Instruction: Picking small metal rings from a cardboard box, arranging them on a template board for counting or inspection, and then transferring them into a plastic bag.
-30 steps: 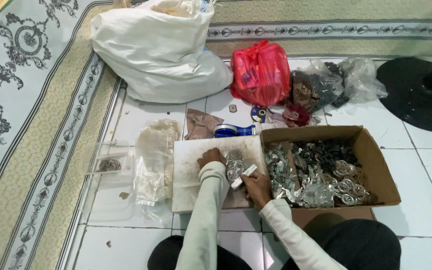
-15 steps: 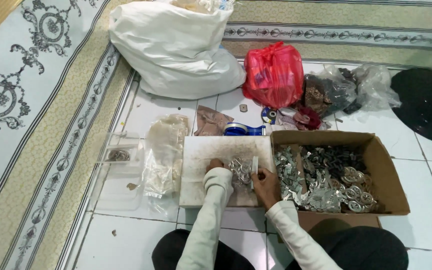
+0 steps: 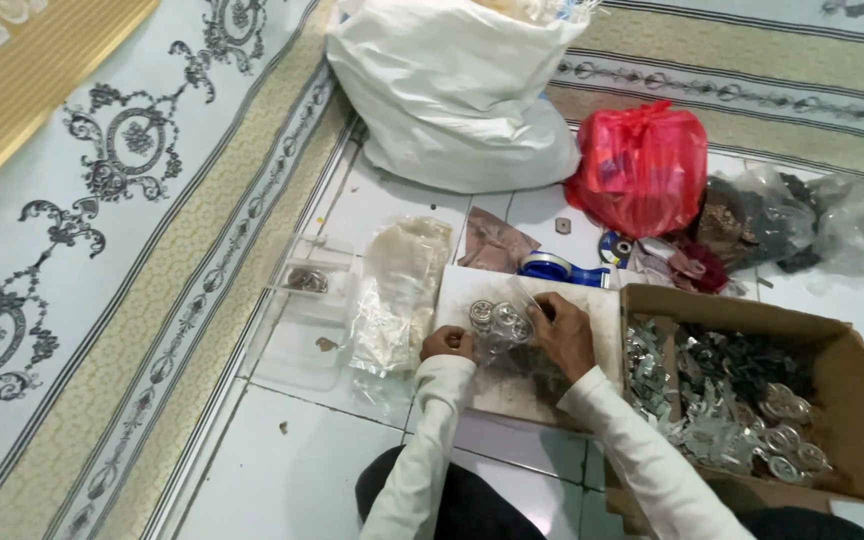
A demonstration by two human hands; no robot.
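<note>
Your left hand (image 3: pixel 446 343) and right hand (image 3: pixel 564 335) sit together over the flat white board (image 3: pixel 472 290) on the tiled floor, and between them you hold a small clear plastic bag (image 3: pixel 504 335) with a few round silver metal caps (image 3: pixel 492 317) showing through it. Your left fingers are curled narrow on the bag's near left edge; your right fingers are closed on its right side.

The bag looks thin, soft and slippery, so it will likely sag and shift. Grip it by the film at the rim, not around the caps. The caps look light but hard, with edges that could snag or pierce the film.

To your right stands an open brown cardboard box (image 3: pixel 852 350) heaped with more silver metal pieces. A blue tape roll (image 3: pixel 552 266) lies just beyond the board, with a red plastic bag (image 3: pixel 642 165) and a big white sack (image 3: pixel 452 90) farther off.
</note>
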